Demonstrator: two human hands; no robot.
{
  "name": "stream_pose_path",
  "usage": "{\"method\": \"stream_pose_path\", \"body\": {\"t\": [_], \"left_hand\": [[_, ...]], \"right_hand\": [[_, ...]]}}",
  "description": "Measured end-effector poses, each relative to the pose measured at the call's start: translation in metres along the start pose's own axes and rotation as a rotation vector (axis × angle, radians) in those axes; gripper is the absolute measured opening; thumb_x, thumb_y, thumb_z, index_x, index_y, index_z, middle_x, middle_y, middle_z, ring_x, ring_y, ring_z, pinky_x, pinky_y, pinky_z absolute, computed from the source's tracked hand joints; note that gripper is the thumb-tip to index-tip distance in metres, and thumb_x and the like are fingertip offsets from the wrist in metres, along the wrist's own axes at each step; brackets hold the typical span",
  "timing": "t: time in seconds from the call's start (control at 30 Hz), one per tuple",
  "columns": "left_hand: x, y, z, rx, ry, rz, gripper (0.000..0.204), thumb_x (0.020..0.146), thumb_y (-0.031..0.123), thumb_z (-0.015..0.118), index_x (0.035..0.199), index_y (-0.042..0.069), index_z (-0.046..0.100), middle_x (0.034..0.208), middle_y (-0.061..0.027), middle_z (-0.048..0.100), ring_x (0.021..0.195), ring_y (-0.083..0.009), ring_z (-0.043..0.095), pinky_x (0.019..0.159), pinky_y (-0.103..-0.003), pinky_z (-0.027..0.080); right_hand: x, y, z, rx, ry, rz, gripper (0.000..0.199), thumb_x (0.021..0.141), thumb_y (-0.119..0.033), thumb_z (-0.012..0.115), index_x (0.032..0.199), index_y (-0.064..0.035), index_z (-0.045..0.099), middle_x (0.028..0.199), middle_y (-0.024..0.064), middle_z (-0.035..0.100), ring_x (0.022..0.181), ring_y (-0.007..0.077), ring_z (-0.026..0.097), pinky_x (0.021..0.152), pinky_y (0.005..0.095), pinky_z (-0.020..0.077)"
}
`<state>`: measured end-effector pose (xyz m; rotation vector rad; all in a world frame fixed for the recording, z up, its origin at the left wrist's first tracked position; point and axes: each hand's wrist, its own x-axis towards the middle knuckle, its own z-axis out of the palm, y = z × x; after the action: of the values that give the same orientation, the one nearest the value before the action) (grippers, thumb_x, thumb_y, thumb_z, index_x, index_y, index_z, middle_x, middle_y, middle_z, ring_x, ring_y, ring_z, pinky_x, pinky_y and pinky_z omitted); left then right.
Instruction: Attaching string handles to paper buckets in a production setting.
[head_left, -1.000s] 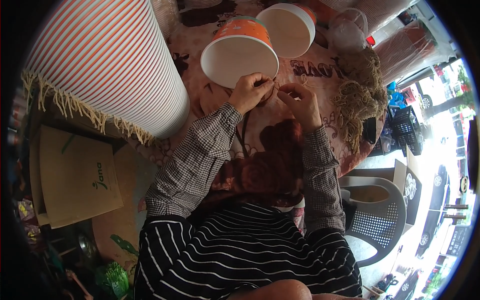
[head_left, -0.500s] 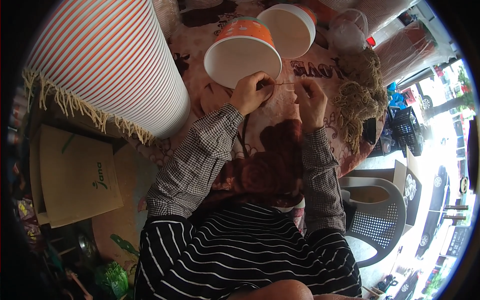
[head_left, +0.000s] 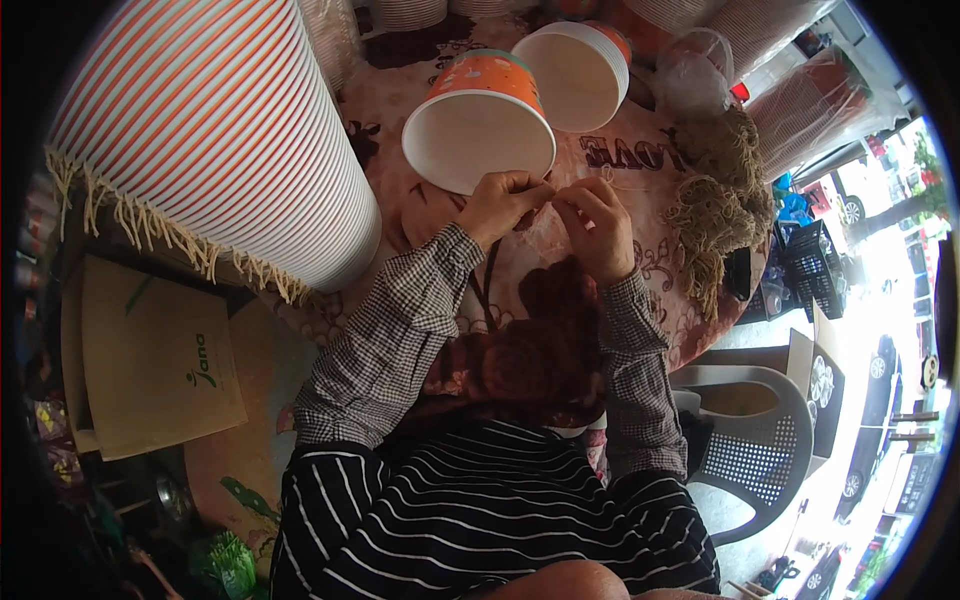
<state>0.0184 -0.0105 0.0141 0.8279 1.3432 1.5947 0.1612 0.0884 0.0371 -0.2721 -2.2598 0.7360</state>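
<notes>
Two orange paper buckets lie tipped on the patterned table cover [head_left: 420, 90], their white insides facing the camera: the nearer bucket [head_left: 480, 125] lies toward the middle of the table, and the second bucket [head_left: 580, 70] lies just beside it toward the far edge. Both hands meet right below the nearer bucket's rim. The left hand [head_left: 505, 200] is curled, fingertips pinched together on a thin pale string [head_left: 600, 178] close to that rim; the right hand [head_left: 595, 220] is likewise clenched at the fingertips on the same string, knuckles raised, the two hands almost touching. Whether the string is tied to the bucket cannot be told. Both forearms, in checked sleeves, come up from the lower edge and lean on the table's near edge. One loose heap of tan twine [head_left: 715, 190] lies near the right edge of the table, just past the right hand. One tall stack of striped paper cups [head_left: 210, 130] fills the left side, and one brown cardboard sheet [head_left: 150, 350] lies below it.
</notes>
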Motion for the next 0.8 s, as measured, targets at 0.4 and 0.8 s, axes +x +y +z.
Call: {"method": "stream_pose_path", "body": {"t": [0.4,0.8], "left_hand": [[0.002,-0.004,-0.001,0.167,-0.021,0.098,0.017,0.089,0.015,0.063,0.093,-0.001,0.068,0.073,0.0015,0.061,0.063,-0.0043,0.051,0.057,-0.020,0.042],[0.007,-0.013,-0.005,0.160,0.028,0.114,0.016,0.086,0.013,0.065,0.092,-0.002,0.069,0.072,-0.0011,0.063,0.063,-0.0053,0.054,0.055,-0.021,0.044]], "right_hand": [[0.003,0.007,0.004,0.373,-0.013,0.379,0.012,0.087,-0.007,0.063,0.097,-0.0018,0.068,0.081,0.0038,0.065,0.068,0.0094,0.060,0.054,0.0220,0.0484],[-0.002,0.010,0.007,0.142,-0.045,0.330,0.017,0.083,-0.014,0.069,0.092,0.0001,0.068,0.074,0.0105,0.068,0.068,0.0133,0.065,0.061,0.0275,0.0502]]}}
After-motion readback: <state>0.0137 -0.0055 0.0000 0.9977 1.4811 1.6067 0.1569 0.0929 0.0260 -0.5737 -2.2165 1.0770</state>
